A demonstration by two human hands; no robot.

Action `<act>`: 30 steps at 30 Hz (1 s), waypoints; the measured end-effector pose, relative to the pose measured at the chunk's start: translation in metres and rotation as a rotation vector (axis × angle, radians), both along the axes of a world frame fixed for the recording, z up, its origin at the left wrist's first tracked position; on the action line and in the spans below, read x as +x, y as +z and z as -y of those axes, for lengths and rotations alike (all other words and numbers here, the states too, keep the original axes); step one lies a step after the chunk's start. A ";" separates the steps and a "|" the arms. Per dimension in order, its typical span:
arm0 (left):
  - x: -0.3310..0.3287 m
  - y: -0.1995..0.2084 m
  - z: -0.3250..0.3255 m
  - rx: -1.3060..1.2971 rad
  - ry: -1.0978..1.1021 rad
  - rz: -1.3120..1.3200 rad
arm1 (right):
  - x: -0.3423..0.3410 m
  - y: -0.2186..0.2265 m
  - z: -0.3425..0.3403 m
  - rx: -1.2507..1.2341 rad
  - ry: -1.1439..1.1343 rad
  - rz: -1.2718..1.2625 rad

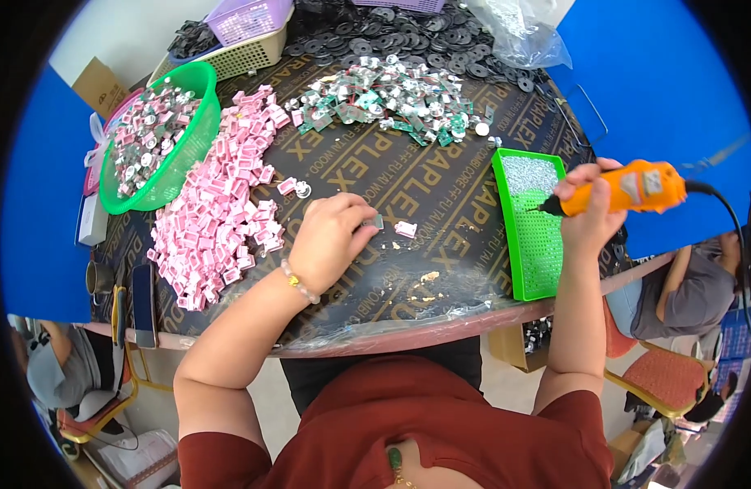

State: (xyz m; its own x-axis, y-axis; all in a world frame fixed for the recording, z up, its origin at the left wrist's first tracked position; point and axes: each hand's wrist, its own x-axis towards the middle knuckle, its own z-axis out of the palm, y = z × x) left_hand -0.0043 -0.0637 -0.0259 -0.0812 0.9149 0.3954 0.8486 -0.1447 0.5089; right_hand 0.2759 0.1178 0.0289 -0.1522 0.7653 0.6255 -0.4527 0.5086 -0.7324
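Observation:
My left hand [333, 236] is low over the middle of the table, its fingers pinched on a small green circuit board [378, 221]. Just right of it lies a single pink plastic housing [406, 229]. My right hand [586, 213] is wrapped round an orange electric screwdriver [646, 187], its black nose pointing left. The bit is above a green tray [516, 273], which has a perforated bottom and a heap of small silvery screws [530, 174] at its far end. A further pink housing with a clear round piece [294, 187] lies beyond my left hand.
A large pile of pink housings [216, 216] spreads at the left, beside a tilted green basket [211, 114] of mixed parts. Small boards with clear pieces [392, 94] are heaped at the back, before black discs [392, 37]. The screwdriver's black cable [730, 220] hangs at the right.

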 end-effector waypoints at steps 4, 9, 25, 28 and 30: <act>0.000 -0.006 0.000 0.019 0.025 -0.129 | -0.014 0.018 0.029 0.115 0.024 -0.037; 0.001 -0.012 -0.003 -0.013 0.088 -0.050 | -0.063 0.025 0.067 0.042 0.174 -0.076; 0.014 -0.008 0.013 -0.033 0.104 0.001 | -0.137 -0.022 0.088 -0.108 0.471 -0.063; 0.014 -0.006 0.013 -0.024 0.098 -0.019 | -0.138 -0.024 0.089 -0.086 0.480 -0.055; 0.015 -0.005 0.013 -0.024 0.103 -0.039 | -0.139 -0.026 0.089 -0.073 0.477 -0.053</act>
